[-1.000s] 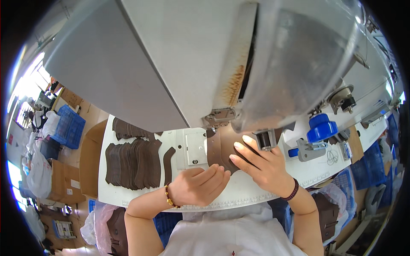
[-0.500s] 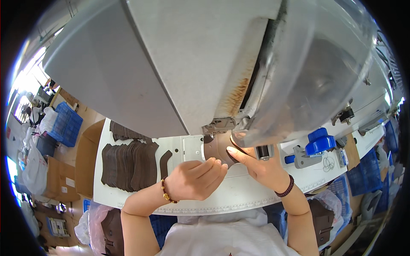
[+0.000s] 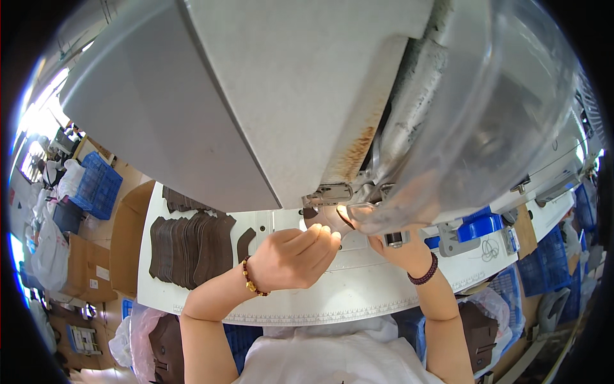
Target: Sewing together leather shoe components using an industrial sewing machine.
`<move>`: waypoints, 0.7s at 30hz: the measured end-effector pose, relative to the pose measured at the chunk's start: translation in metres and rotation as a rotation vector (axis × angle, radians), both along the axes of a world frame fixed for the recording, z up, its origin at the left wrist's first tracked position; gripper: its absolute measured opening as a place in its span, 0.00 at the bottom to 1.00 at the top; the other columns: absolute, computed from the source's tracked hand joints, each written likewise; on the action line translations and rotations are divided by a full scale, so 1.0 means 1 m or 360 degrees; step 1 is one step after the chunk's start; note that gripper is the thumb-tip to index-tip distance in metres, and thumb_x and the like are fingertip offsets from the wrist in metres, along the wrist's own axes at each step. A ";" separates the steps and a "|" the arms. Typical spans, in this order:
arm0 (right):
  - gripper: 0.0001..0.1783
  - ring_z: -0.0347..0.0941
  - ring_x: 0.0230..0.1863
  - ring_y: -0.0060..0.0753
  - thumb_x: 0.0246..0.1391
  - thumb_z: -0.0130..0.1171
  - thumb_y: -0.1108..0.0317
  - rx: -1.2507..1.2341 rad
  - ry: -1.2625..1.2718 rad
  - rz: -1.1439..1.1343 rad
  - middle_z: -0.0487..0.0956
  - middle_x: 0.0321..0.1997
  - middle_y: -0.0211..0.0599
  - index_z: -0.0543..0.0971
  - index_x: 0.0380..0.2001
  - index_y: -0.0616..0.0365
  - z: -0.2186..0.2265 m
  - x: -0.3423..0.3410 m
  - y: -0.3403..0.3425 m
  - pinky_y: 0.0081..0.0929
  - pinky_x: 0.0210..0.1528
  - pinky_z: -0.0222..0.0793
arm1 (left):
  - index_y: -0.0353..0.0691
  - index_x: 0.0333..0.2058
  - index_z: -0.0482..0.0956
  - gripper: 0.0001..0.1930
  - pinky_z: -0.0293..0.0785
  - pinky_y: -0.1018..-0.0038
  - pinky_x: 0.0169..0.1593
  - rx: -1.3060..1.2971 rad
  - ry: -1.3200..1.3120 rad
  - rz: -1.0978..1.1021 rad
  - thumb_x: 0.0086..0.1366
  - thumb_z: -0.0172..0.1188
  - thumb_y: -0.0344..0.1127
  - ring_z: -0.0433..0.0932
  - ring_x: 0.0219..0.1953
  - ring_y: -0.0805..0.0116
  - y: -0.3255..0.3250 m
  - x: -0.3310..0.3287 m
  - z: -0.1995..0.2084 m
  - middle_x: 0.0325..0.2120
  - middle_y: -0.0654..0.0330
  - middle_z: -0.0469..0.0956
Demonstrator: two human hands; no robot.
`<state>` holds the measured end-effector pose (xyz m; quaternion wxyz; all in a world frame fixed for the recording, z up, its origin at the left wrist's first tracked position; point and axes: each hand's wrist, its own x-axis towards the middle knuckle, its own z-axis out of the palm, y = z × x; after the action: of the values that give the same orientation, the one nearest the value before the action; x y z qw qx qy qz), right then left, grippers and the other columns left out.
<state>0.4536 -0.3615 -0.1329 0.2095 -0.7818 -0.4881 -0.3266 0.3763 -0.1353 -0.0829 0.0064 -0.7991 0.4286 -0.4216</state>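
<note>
My left hand is closed in a pinch, fingertips pressed together just in front of the machine head; what they hold, if anything, is too small to make out. A brown, leather-like piece lies below the grey sewing machine head, mostly hidden by my fingers and the machine. My right hand reaches in at the piece's right side, its fingers largely covered by the clear shield and a metal part. Left of my left hand lies a single curved brown strip, beside a row of overlapping brown strips.
The white table has a ruler scale along its curved near edge. A blue knob and loose thread are at the right. Cardboard boxes and a blue crate stand left. Bagged brown pieces sit below the table.
My right hand has moved farther in under the shield, and its thumb no longer shows on the brown piece. Less of the piece is visible. My left hand stays pinched, slightly farther forward.
</note>
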 end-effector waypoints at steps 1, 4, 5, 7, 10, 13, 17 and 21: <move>0.16 0.75 0.48 0.37 0.42 0.63 0.70 -0.0025 -0.0142 -0.0022 0.80 0.43 0.30 0.80 0.39 0.46 -0.001 0.001 0.000 0.40 0.55 0.66 | 0.31 0.33 0.80 0.12 0.70 0.83 0.23 0.0004 0.0009 0.0003 0.45 0.62 0.24 0.77 0.33 0.73 0.000 0.000 0.000 0.26 0.61 0.74; 0.16 0.74 0.48 0.37 0.42 0.63 0.70 0.0120 0.0121 0.0113 0.80 0.42 0.29 0.80 0.38 0.46 -0.003 0.003 -0.001 0.40 0.55 0.65 | 0.32 0.33 0.80 0.12 0.71 0.83 0.24 0.0023 -0.0003 0.0025 0.45 0.61 0.24 0.77 0.33 0.73 0.001 0.001 0.001 0.27 0.61 0.75; 0.16 0.75 0.48 0.37 0.42 0.63 0.70 0.0106 0.0185 0.0104 0.80 0.42 0.29 0.80 0.39 0.46 -0.003 0.003 0.000 0.40 0.55 0.65 | 0.32 0.33 0.80 0.12 0.71 0.83 0.24 0.0034 -0.0033 0.0041 0.45 0.61 0.24 0.77 0.33 0.73 0.002 0.003 0.002 0.27 0.62 0.75; 0.16 0.74 0.47 0.37 0.41 0.63 0.70 0.0121 0.0249 0.0108 0.80 0.42 0.30 0.80 0.39 0.46 -0.002 0.002 0.000 0.39 0.54 0.65 | 0.32 0.33 0.80 0.13 0.72 0.83 0.24 0.0036 -0.0059 0.0080 0.45 0.61 0.24 0.77 0.33 0.73 0.003 0.004 0.002 0.27 0.62 0.74; 0.16 0.74 0.46 0.38 0.41 0.62 0.71 0.0150 0.0038 0.0059 0.79 0.40 0.31 0.79 0.37 0.49 -0.001 0.000 0.002 0.38 0.52 0.67 | 0.33 0.34 0.80 0.13 0.73 0.84 0.23 0.0020 -0.0030 0.0131 0.45 0.61 0.24 0.78 0.34 0.72 0.005 0.005 0.001 0.27 0.62 0.74; 0.15 0.74 0.43 0.39 0.39 0.59 0.72 -0.0092 -0.0034 0.0041 0.78 0.39 0.34 0.77 0.36 0.55 -0.003 -0.004 0.005 0.37 0.48 0.69 | 0.34 0.34 0.79 0.12 0.73 0.84 0.21 0.0026 0.0003 0.0152 0.46 0.61 0.24 0.79 0.35 0.71 0.007 0.005 -0.001 0.27 0.62 0.72; 0.20 0.74 0.40 0.46 0.36 0.57 0.73 -0.0085 -0.0040 0.0047 0.76 0.40 0.44 0.75 0.39 0.63 -0.008 -0.010 0.012 0.38 0.44 0.72 | 0.33 0.33 0.79 0.11 0.73 0.84 0.20 0.0039 0.0012 0.0153 0.47 0.61 0.23 0.80 0.36 0.71 0.012 0.005 -0.003 0.28 0.61 0.72; 0.29 0.74 0.42 0.48 0.36 0.56 0.75 -0.0057 0.0036 -0.0019 0.76 0.43 0.50 0.74 0.48 0.70 -0.010 -0.020 0.018 0.39 0.45 0.72 | 0.33 0.34 0.79 0.12 0.73 0.83 0.19 0.0020 0.0068 0.0138 0.47 0.62 0.23 0.79 0.34 0.73 0.018 0.006 -0.003 0.30 0.60 0.71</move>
<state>0.4341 -0.3432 -0.1426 0.1991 -0.7919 -0.4868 -0.3103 0.3818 -0.1169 -0.0856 0.0205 -0.8256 0.3961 -0.4012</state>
